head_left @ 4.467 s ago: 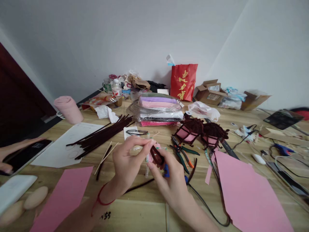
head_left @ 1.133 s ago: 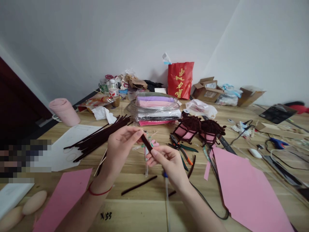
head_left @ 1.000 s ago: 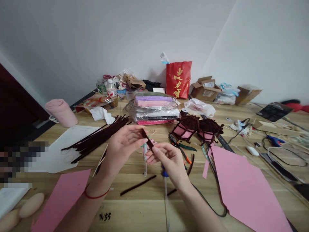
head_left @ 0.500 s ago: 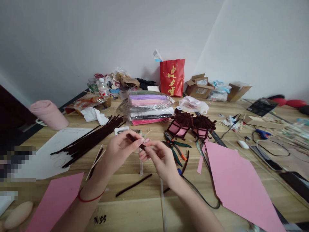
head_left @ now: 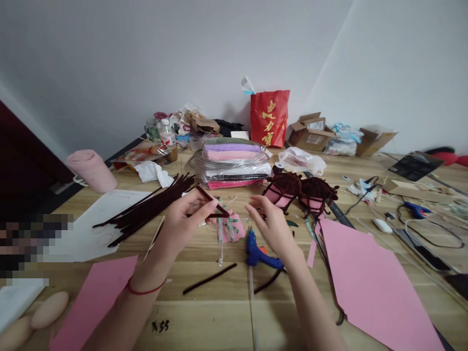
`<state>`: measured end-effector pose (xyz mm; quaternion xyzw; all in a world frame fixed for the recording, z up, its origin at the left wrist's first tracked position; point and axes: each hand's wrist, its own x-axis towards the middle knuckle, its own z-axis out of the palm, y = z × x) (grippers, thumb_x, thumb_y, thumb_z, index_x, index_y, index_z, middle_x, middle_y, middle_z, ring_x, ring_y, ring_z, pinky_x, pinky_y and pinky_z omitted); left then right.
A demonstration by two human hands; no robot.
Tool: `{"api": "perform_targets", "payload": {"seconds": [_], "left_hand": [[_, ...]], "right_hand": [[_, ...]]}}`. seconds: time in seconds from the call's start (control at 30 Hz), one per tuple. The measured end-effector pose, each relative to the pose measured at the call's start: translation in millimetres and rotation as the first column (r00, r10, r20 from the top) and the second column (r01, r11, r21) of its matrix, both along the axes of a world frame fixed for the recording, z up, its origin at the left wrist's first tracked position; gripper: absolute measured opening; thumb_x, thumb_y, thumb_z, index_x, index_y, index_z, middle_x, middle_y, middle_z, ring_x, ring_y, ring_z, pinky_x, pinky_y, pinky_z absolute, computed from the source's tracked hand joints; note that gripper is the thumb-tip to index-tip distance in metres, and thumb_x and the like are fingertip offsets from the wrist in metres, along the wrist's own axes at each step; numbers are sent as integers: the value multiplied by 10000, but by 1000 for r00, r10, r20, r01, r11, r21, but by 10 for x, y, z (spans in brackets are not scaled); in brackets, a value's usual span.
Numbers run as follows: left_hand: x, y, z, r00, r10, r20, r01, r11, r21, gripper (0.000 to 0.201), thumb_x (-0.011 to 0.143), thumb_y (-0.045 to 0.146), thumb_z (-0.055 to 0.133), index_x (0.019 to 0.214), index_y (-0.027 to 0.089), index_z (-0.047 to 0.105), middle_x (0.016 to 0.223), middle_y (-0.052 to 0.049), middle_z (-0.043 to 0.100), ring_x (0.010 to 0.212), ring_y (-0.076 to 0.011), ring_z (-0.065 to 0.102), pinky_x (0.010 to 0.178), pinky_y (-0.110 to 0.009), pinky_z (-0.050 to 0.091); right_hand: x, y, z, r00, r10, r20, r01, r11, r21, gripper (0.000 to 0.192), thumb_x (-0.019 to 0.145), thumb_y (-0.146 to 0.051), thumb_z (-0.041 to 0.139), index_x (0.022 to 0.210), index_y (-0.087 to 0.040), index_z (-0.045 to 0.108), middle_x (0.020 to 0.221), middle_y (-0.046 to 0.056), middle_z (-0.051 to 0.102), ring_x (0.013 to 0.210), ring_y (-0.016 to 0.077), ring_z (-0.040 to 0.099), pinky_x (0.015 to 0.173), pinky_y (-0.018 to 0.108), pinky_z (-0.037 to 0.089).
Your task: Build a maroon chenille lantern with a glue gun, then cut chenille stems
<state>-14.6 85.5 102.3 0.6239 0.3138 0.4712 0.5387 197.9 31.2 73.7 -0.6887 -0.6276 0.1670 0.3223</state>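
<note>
Lying at the far left of the frame is a pink felt roll (head_left: 89, 169), with a white sheet (head_left: 91, 229) below it and a bundle of dark brown pipe cleaners (head_left: 146, 207) fanned across the wooden table (head_left: 204, 317). Just right of that bundle, at centre, the left hand (head_left: 185, 226) pinches a pipe cleaner bent into a triangle (head_left: 212, 204) between thumb and fingertips, held above the table. Below it lies a loose brown pipe cleaner (head_left: 209, 279). Right of centre, the right hand (head_left: 272, 229) hovers with fingers spread, gripping nothing, above a blue glue gun (head_left: 260, 253). Behind sit two brown-and-pink lanterns (head_left: 302, 191); a large pink paper sheet (head_left: 369, 280) fills the lower right.
</note>
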Motion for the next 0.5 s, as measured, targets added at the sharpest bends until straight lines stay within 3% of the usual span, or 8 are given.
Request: {"api": "perform_targets", "payload": {"seconds": [0.03,0.13,0.17,0.23,0.33,0.43,0.5], "left_hand": [[-11,-1,0,1000,7,29,-7,1000,3,213,832,384,714,872,178,678,787,-6,726,693,-125,680,568,-173,519],[-33,-18,12,997,22,79,-24,1000,20,210,839,384,711,885,182,673,813,2,712,737,-111,672,635,-169,530],[-35,-26,18,996,31,87,-34,999,24,208,839,382,712,882,183,665,805,8,702,732,-105,667,639,-166,529],[-34,-41,28,993,64,103,-68,997,37,203,833,367,721,878,186,641,790,23,678,697,-89,653,618,-155,520],[-32,-55,37,991,81,111,-88,994,58,190,849,336,707,904,188,601,780,30,668,646,-77,643,613,-163,516],[-41,-62,41,992,8,124,-15,998,56,179,888,335,659,931,195,556,709,28,667,602,-100,647,579,-194,513],[-52,-61,42,990,-32,136,25,998,49,181,897,339,647,941,199,542,627,39,640,542,-104,615,518,-194,481]], "right_hand": [[142,63,-50,967,-75,243,122,976,-182,401,978,-458,473,1279,-197,513,1312,139,610,1257,248,569,1039,375,450],[530,241,-307,908,-142,394,299,877,-375,698,738,-418,789,1285,-72,527,1341,296,521,1294,456,486,1000,556,432],[633,289,-412,895,-144,421,335,842,-423,796,640,-392,862,1285,-63,530,1336,309,513,1275,480,493,973,566,445],[790,366,-608,885,-118,451,357,793,-493,849,559,-350,917,1275,-81,550,1333,277,523,1272,453,504,965,524,467],[906,434,-812,880,-73,470,354,760,-545,557,802,-363,772,1268,-138,568,1321,163,564,1192,317,579,947,477,508],[933,444,-874,880,-47,472,338,762,-553,344,959,-344,591,1259,-175,573,1283,89,593,1092,233,621,914,463,540],[933,424,-838,888,-32,459,309,781,-543,374,897,-326,668,1216,-143,602,1267,128,601,1125,274,606,921,466,528]]}}
